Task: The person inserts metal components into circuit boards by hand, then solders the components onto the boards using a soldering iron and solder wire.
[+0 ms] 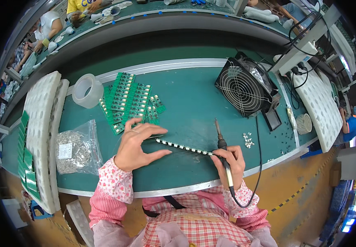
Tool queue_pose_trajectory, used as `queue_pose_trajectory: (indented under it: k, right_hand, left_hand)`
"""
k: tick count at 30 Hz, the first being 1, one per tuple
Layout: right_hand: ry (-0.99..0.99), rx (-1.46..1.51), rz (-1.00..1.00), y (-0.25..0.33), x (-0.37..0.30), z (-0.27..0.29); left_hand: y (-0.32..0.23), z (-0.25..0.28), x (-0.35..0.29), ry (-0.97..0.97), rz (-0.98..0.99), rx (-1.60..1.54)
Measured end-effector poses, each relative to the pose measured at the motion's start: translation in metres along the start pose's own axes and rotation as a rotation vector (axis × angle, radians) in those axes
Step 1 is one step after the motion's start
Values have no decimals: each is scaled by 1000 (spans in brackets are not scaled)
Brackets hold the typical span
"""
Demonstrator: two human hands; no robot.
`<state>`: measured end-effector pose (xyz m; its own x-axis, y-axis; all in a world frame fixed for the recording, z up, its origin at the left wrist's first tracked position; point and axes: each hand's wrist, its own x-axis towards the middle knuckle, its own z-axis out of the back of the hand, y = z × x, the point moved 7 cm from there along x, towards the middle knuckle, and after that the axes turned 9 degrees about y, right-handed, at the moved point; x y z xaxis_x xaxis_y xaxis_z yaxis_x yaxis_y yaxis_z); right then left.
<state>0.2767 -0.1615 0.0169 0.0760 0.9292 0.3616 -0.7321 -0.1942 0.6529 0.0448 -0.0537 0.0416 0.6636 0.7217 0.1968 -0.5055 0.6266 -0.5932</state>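
Observation:
A narrow strip of circuit board (184, 147) with a row of small white parts runs across the green mat between my hands. My left hand (139, 144) is by the strip's left end, thumb and fingers spread apart. A thin pale line, perhaps wire, shows by its fingers; I cannot tell if they touch it. My right hand (232, 162) grips a soldering iron (221, 144), its tip pointing away from me and raised above the strip's right end. The right thumb and fingertips are at that end of the strip, seemingly touching it.
Green circuit board panels (126, 101) lie stacked behind my left hand. A tape roll (88, 91) and a bag of small metal parts (77, 148) are at left, beside white foam trays (42, 136). A fan (244, 87) stands back right. Small loose parts (248, 140) lie right of the iron's cord.

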Motion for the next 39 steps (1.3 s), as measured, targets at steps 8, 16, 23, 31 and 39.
queue_pose_trajectory:
  k: [8, 16, 23, 31, 39]
  right_hand:
    - [4, -51, 27, 2, -2, -2]
    - [39, -77, 95, 17, -8, 17]
    - [-104, 683, -167, 8, -28, 31]
    - [102, 718, -271, 5, -19, 17]
    - [149, 690, -279, 7, -16, 16]
  left_hand:
    - [-32, -14, 5, -139, -122, 101]
    - [-43, -38, 6, -2, -235, 187]
    - [-46, -50, -11, -57, -331, 245]
    - [-47, -53, -13, -68, -376, 292]
    - [-47, -53, -15, -78, -381, 303]
